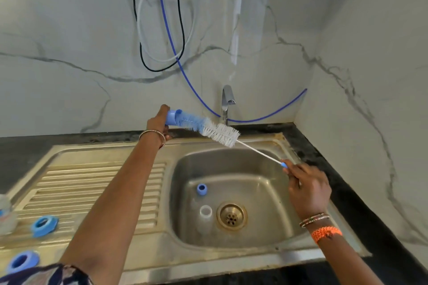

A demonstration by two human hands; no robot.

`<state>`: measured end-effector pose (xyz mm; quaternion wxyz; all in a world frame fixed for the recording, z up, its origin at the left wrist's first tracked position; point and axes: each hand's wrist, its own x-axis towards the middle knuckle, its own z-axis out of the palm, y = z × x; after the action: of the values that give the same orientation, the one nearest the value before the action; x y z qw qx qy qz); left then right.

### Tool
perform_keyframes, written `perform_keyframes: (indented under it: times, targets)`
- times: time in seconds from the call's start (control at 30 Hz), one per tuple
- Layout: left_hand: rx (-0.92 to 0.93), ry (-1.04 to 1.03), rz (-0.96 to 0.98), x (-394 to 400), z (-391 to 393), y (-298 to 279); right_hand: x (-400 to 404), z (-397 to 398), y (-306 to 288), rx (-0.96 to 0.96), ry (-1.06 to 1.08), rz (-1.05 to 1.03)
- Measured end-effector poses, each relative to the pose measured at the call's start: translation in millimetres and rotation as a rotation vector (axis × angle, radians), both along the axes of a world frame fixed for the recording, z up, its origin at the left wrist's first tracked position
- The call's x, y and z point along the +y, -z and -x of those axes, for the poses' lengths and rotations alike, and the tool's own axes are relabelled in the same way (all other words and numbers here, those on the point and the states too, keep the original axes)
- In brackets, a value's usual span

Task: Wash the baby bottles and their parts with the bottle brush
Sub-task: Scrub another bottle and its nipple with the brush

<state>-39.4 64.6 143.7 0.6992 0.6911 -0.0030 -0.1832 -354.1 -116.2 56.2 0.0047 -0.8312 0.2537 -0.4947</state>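
The left hand (157,124) grasps a blue bottle part (173,118) above the sink (231,245), at about 11 o'clock from the drain (231,216). The right hand's (308,188) grip pinches the bottle brush (217,131) by its handle tip, bristles partly inside the part. The brush looks light, with a thin, whippy wire stem and soft bristles; a hold nearer the bristles would likely steady it. The plastic part is probably slippery when wet.

Dull, stained metal sink (231,159); bristly bottle brush (220,133); glossy marble-look wall (69,41).

Clear bottle (5,215) cut by left edge (blurred); left hand (157,122) fingers hidden
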Motion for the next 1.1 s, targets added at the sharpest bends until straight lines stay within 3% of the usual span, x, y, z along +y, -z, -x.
perform_keyframes:
  times: [0.07, 0.13, 0.17, 0.23, 0.3, 0.33, 0.37, 0.4, 0.5, 0.57, 0.63, 0.67, 0.73, 0.77, 0.8, 0.83, 0.87, 0.93, 1.0, 1.03, 1.07, 1.1]
  targets:
    - [-0.134, 0.044, -0.156, -4.1, -1.4, 3.5, 5.6, -1.8, -6.5, -0.008, 0.034, 0.098]
    - [-0.130, 0.094, -0.054, -11.1, 2.1, 5.9, 18.5, -8.2, -18.1, -0.032, 0.058, 0.033]
    - [-0.076, 0.108, 0.077, -13.3, 4.0, 4.7, 24.2, -12.3, -27.4, 0.006, 0.033, -0.157]
    - [-0.045, 0.130, 0.274, -13.6, 4.8, 4.2, 29.9, -14.2, -40.2, 0.273, -0.186, -0.875]
    - [-0.075, 0.208, 0.270, -10.0, 4.9, 3.5, 30.2, -8.8, -44.0, 0.492, -0.501, -1.578]
    - [-0.056, 0.261, 0.287, -9.1, 3.9, 5.0, 29.4, -6.8, -41.1, 0.502, -0.594, -1.728]
    - [-0.008, 0.299, 0.345, -7.0, 2.9, 7.9, 27.4, -7.7, -36.4, 0.493, -0.605, -1.735]
    - [0.060, 0.310, 0.439, -5.0, 2.1, 11.7, 27.7, -8.2, -31.7, 0.500, -0.537, -1.602]
    - [0.228, 0.229, 0.638, 0.3, 3.1, 15.4, 27.9, -11.0, -17.7, 0.424, -0.082, -0.684]
    - [0.276, 0.202, 0.690, -3.7, 5.3, 14.9, 27.9, -13.1, -10.6, 0.225, 0.001, -0.333]
    - [0.292, 0.150, 0.703, -8.3, 8.7, 14.0, 29.5, -15.9, -13.4, 0.149, -0.079, -0.398]
    - [0.287, 0.142, 0.714, -10.3, 9.0, 14.1, 31.2, -15.9, -21.6, 0.210, -0.178, -0.637]
    - [0.290, 0.182, 0.771, -10.2, 10.5, 13.4, 36.9, -12.6, -39.5, 0.505, -0.442, -1.376]
    - [0.301, 0.206, 0.801, -9.1, 12.2, 13.0, 38.3, -10.4, -45.6, 0.550, -0.548, -1.659]
    - [0.316, 0.223, 0.830, -8.0, 12.3, 13.1, 33.6, -9.9, -44.0, 0.529, -0.614, -1.775]
    - [0.326, 0.218, 0.844, -7.2, 11.0, 14.2, 30.8, -10.6, -40.9, 0.495, -0.616, -1.739]
    - [0.325, 0.202, 0.844, -6.9, 10.2, 14.9, 30.5, -11.3, -34.8, 0.494, -0.553, -1.545]
    - [0.293, 0.159, 0.779, -9.5, 7.5, 17.1, 34.6, -12.6, -26.4, 0.431, -0.218, -0.844]
    - [0.264, 0.097, 0.703, -14.5, 8.5, 18.3, 38.5, -13.7, -19.4, 0.249, -0.012, -0.384]
    - [0.264, 0.072, 0.709, -15.9, 9.1, 19.3, 38.8, -15.7, -18.9, 0.171, -0.002, -0.333]
    - [0.266, 0.066, 0.722, -16.2, 7.9, 21.7, 37.2, -16.3, -24.1, 0.153, -0.051, -0.447]
    - [0.264, 0.082, 0.728, -15.4, 7.5, 23.6, 36.8, -15.5, -32.7, 0.200, -0.150, -0.723]
